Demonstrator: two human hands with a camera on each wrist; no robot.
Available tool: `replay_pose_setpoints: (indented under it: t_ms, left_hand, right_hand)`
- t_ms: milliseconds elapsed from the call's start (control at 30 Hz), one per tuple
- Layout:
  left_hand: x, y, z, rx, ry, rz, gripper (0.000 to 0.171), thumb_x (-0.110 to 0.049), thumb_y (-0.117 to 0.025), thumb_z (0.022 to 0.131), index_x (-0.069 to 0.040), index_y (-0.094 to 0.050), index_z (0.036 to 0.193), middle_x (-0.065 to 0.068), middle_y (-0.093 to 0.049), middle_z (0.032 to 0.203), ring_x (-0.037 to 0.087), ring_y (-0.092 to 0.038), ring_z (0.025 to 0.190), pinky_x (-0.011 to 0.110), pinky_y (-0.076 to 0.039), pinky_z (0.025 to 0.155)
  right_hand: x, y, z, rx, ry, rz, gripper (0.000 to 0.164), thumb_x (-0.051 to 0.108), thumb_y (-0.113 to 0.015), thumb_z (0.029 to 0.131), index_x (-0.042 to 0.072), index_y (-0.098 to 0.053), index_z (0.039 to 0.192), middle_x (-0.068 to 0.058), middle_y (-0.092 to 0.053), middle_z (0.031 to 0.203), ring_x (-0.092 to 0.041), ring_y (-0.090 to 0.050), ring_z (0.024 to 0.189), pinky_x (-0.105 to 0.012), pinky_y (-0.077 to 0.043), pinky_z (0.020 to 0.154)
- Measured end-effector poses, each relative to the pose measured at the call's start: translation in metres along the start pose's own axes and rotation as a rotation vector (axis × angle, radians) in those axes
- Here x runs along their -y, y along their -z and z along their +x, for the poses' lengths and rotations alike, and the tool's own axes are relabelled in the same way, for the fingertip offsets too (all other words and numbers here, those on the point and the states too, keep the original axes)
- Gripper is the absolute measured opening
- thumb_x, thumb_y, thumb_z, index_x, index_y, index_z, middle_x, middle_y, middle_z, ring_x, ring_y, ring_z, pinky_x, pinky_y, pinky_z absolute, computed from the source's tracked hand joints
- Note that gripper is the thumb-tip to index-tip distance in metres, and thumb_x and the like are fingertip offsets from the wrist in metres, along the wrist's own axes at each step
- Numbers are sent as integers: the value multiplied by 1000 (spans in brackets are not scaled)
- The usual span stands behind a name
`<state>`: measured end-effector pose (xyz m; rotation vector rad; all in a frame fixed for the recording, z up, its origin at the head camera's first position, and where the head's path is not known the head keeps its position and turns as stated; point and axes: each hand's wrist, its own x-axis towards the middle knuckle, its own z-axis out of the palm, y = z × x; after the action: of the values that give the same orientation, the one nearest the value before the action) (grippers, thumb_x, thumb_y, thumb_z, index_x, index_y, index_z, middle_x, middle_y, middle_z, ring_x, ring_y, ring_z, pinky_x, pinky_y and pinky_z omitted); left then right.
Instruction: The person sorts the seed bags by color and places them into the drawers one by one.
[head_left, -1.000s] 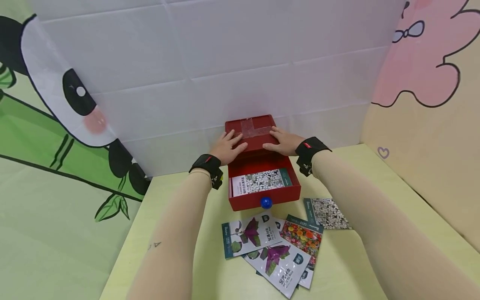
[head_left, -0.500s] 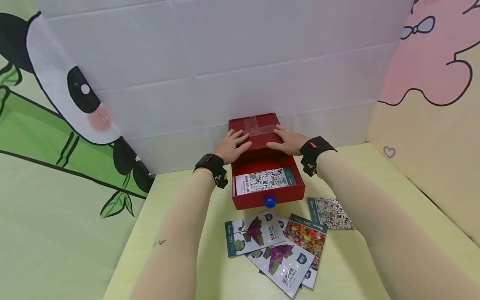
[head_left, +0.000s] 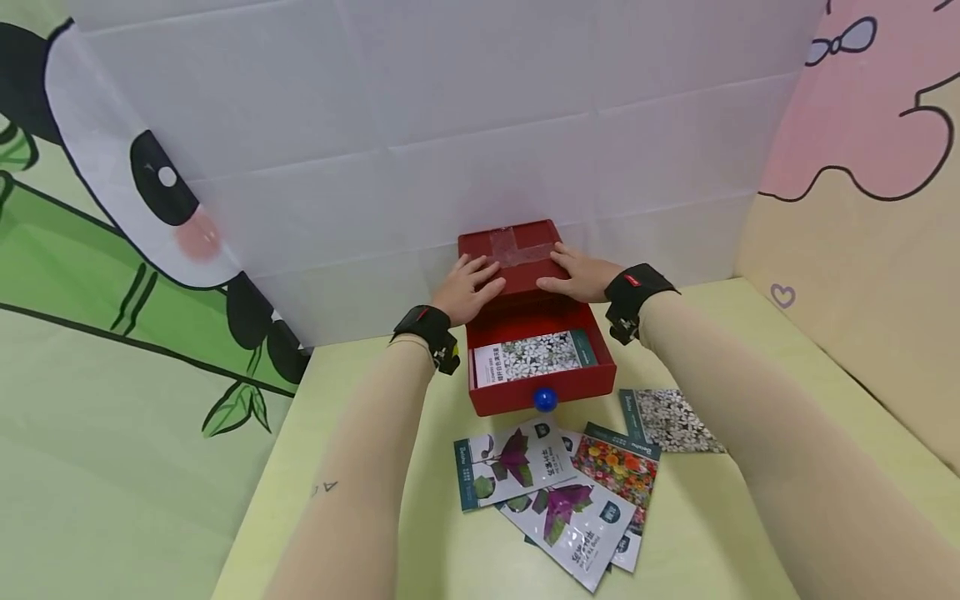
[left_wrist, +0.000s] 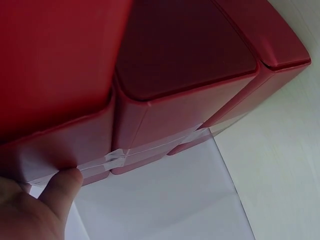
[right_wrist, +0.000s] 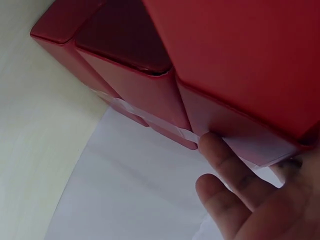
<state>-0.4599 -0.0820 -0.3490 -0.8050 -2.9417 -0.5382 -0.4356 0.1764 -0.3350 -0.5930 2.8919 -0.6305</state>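
A red drawer box (head_left: 517, 257) with clear tape across its top stands against the back wall. Its lowest visible drawer (head_left: 546, 385), with a blue round knob (head_left: 545, 400), is pulled out. Inside that drawer lies a seed packet (head_left: 536, 357) printed with white flowers. My left hand (head_left: 465, 291) rests on the left side of the box top, fingers spread. On the right side of the top rests my right hand (head_left: 583, 275), its fingers extended. In the left wrist view, a fingertip (left_wrist: 67, 180) touches the red box. The right wrist view shows fingers (right_wrist: 230, 165) against it too.
Several seed packets overlap in front of the drawer, among them a purple-leaf packet (head_left: 517, 461) and an orange-flower packet (head_left: 618, 471). Another white-flower packet (head_left: 675, 420) lies by my right forearm. White cloth (head_left: 337, 208) hangs behind the box on the pale table (head_left: 442, 533).
The head view has shifted slightly, so the scene sits a little further right. Both hands stay on the box top, and the drawer and packets look unchanged.
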Motion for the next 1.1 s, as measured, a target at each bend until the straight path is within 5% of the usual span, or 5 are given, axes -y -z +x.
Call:
replay_pose_setpoints:
  t_ms: [300, 500, 800, 1100]
  left_hand:
    - [-3, -5, 3, -27, -3, -1, 58, -47, -41, 100, -19, -34, 151, 8, -24, 158, 32, -4, 147, 52, -14, 116]
    - [-6, -10, 3, -2, -7, 9, 58, -49, -39, 101, -20, -33, 151, 8, -23, 158, 31, -3, 147, 49, -12, 116]
    - [-5, -14, 3, -16, 2, 6, 58, -49, -40, 100, -21, -34, 151, 7, -23, 158, 30, -3, 147, 50, -13, 116]
    - [-8, -14, 2, -27, -5, 12, 58, -48, -39, 101, -19, -34, 151, 9, -24, 158, 31, -4, 147, 50, -12, 116]
  right_hand:
    - [-10, 7, -19, -41, 68, 96, 84, 53, -45, 97, 6, -6, 155, -16, -3, 160, -37, -14, 144, -54, -19, 113]
    - [-36, 12, -46, -64, 90, 151, 81, 47, -46, 99, 5, -4, 155, -21, -16, 157, -43, -38, 133, -56, -31, 108]
    - [-84, -1, -82, -91, 66, 6, 71, 46, -52, 97, -3, -34, 146, -27, -45, 140, -43, -51, 120, -57, -43, 96]
    - [-139, -46, -102, -11, 64, -137, 66, 49, -67, 87, -1, -59, 129, -23, -61, 124, -42, -56, 114, -58, -44, 94]
